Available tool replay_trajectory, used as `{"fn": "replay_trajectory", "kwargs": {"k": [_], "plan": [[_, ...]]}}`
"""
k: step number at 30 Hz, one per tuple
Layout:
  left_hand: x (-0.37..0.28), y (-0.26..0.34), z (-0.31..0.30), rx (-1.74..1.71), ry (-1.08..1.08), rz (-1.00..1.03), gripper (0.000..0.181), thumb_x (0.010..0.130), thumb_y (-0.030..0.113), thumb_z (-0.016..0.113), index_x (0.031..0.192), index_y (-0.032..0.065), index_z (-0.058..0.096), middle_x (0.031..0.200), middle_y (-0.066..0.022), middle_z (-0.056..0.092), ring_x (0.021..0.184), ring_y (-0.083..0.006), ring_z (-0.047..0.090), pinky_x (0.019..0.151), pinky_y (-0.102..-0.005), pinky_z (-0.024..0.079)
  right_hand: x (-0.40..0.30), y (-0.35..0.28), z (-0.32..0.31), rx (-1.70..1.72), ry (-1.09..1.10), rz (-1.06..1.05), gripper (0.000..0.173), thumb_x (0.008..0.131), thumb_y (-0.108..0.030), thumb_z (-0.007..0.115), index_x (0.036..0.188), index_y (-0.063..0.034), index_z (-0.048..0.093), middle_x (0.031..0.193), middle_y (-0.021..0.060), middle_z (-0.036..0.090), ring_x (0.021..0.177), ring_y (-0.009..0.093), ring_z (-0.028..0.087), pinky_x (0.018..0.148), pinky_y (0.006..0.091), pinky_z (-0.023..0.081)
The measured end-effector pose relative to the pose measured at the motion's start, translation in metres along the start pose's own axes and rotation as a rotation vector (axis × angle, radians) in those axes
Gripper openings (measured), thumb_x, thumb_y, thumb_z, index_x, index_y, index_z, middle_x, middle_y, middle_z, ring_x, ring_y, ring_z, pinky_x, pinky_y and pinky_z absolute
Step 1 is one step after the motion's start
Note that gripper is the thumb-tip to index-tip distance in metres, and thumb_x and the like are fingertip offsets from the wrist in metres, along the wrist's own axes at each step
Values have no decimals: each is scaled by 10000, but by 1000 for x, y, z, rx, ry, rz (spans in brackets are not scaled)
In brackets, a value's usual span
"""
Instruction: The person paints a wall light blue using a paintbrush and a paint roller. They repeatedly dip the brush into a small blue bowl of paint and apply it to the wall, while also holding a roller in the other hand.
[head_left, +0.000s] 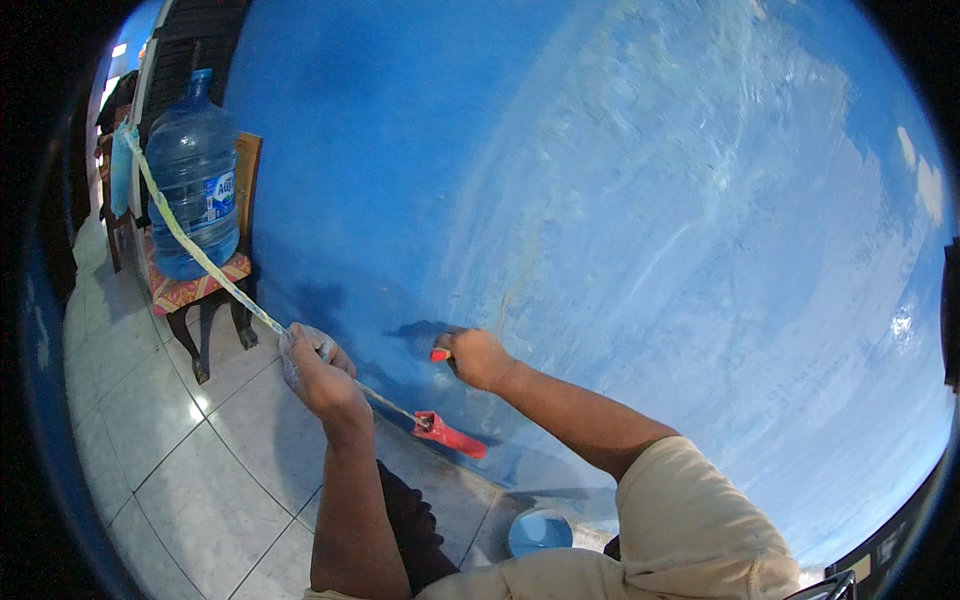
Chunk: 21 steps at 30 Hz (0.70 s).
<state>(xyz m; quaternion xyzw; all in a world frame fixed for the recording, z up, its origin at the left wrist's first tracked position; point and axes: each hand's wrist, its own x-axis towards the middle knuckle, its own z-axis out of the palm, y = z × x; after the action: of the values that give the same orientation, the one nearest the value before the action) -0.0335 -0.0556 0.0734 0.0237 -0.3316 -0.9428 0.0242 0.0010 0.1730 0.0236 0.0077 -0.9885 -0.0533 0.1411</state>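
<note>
My left hand (321, 371) grips the bent metal frame of a paint roller. The frame is crusted with pale yellow-green paint. Its red plastic handle (454, 436) points down to the right, and the light blue roller sleeve (122, 169) is at the far upper left. Close to the blue wall, my right hand (476, 358) is closed around a small tool with a red handle end (440, 355); the rest of that tool is hidden by the hand. Whitish residue covers the fingers of my left hand. Pale, streaky patches mark the painted wall (637, 225).
A large blue plastic water jug (193, 180) stands on a wooden chair with a patterned seat (201, 289) at the left, against the wall. A round light blue container (540, 531) sits on the tiled floor (217, 480) near the wall's foot, close to my body.
</note>
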Motion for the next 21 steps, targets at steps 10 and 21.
{"fn": "replay_trajectory", "kwargs": {"k": [10,21], "plan": [[10,4,-14,66,71,181,332,888,403,402,700,133,353,610,24,285,483,-86,262,433,-224,217,105,51,-207,-121,505,219,286,751,-291,583,776,-9,627,737,235,596,735,383,591,657,456,454],[28,23,-30,-15,41,160,281,896,309,407,682,134,356,544,23,297,403,-77,240,354,-225,174,69,13,-43,-682,677,-171,193,745,-144,507,819,16,584,1029,238,500,936,367,521,837,472,433]]}}
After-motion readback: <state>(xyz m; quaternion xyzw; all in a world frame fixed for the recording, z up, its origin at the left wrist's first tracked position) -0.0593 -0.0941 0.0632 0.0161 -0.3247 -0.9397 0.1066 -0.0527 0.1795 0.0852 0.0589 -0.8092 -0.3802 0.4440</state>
